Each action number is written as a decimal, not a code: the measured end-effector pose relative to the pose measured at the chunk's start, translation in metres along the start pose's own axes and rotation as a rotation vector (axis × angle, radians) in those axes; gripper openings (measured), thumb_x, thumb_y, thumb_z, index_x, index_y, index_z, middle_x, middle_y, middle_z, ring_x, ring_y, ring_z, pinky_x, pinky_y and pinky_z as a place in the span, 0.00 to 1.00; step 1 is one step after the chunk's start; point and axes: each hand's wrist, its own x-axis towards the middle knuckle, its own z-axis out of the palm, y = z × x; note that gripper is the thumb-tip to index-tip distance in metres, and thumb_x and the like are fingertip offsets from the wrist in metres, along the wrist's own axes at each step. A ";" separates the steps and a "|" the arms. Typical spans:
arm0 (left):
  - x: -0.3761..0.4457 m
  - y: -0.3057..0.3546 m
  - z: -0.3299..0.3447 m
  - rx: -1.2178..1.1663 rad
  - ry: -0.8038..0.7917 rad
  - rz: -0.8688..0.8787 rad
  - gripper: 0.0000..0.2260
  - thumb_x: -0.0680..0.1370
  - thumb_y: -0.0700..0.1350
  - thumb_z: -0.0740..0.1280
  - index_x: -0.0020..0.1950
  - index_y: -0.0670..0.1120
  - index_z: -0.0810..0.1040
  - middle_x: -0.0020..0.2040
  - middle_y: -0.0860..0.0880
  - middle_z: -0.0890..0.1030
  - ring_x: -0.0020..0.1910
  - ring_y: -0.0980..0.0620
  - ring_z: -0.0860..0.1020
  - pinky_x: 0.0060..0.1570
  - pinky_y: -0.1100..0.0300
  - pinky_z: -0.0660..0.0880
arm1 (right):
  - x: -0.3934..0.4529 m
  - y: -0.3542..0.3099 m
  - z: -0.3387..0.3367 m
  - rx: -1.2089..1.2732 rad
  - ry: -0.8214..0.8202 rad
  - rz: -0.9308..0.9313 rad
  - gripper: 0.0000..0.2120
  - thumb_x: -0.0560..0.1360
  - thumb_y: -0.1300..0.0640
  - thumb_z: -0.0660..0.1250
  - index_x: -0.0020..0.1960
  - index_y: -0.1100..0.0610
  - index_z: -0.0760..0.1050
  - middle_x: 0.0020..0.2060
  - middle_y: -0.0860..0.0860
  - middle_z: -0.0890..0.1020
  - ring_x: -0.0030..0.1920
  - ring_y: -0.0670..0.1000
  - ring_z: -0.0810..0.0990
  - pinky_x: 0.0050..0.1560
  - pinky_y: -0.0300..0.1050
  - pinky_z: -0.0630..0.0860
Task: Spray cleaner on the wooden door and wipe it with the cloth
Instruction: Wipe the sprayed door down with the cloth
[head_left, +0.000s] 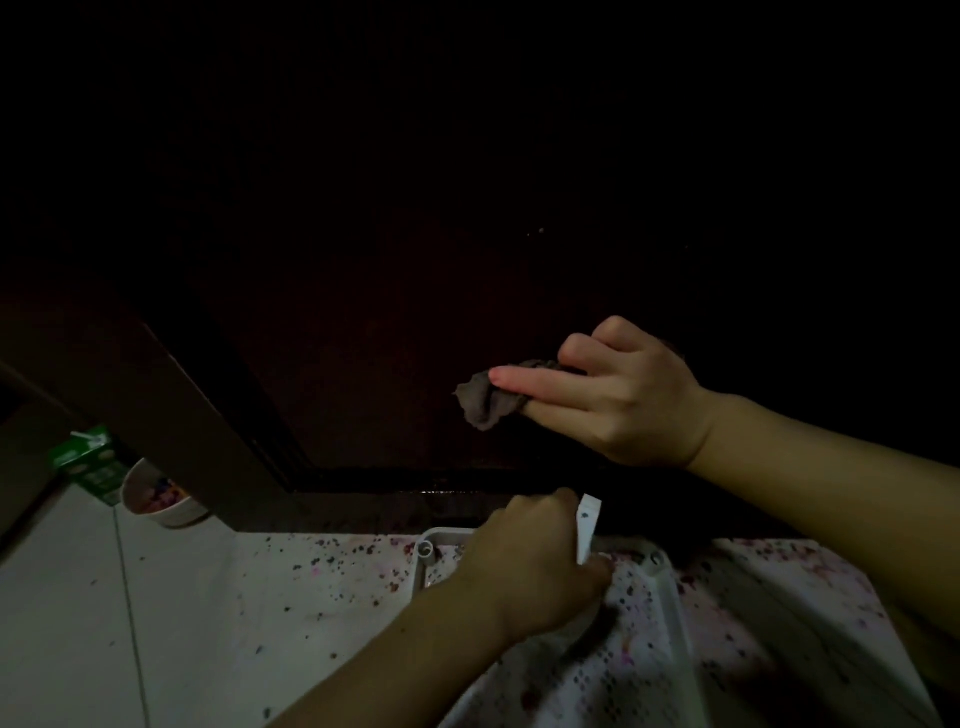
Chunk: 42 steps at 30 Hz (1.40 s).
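Grey cloth (491, 397) bunched in our right hand (618, 400) meets the door (395, 332) low down, so we press flatter and stroke toward its bottom edge, while our left hand (524, 566) grips a white object (588, 525) below.

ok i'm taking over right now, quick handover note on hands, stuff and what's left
Right hand grips the grey cloth against the lower part of the dark wooden door.
Left hand grips a white object, maybe the sprayer, over the white tray on the floor.
Done: cannot tell in this dim light whether the door is sprayed.
Left: wipe the door.
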 end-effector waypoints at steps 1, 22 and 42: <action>0.000 0.002 0.002 0.015 0.009 0.000 0.15 0.75 0.54 0.65 0.54 0.46 0.69 0.55 0.45 0.76 0.54 0.42 0.75 0.47 0.54 0.70 | 0.000 -0.001 0.001 0.005 0.000 0.003 0.06 0.78 0.59 0.66 0.48 0.53 0.81 0.60 0.48 0.81 0.45 0.52 0.71 0.40 0.46 0.66; -0.043 -0.018 -0.029 0.087 -0.140 0.039 0.20 0.76 0.65 0.60 0.56 0.51 0.75 0.50 0.52 0.80 0.49 0.52 0.78 0.50 0.54 0.76 | -0.006 -0.005 0.004 0.025 -0.078 -0.052 0.07 0.78 0.59 0.65 0.48 0.53 0.82 0.61 0.49 0.80 0.46 0.52 0.70 0.42 0.45 0.64; -0.022 -0.097 -0.147 0.550 1.146 -0.003 0.44 0.67 0.61 0.72 0.77 0.49 0.57 0.74 0.32 0.53 0.75 0.36 0.51 0.73 0.48 0.51 | 0.007 -0.044 0.037 0.024 -0.146 -0.103 0.09 0.78 0.59 0.62 0.46 0.53 0.82 0.63 0.51 0.79 0.47 0.53 0.71 0.44 0.48 0.64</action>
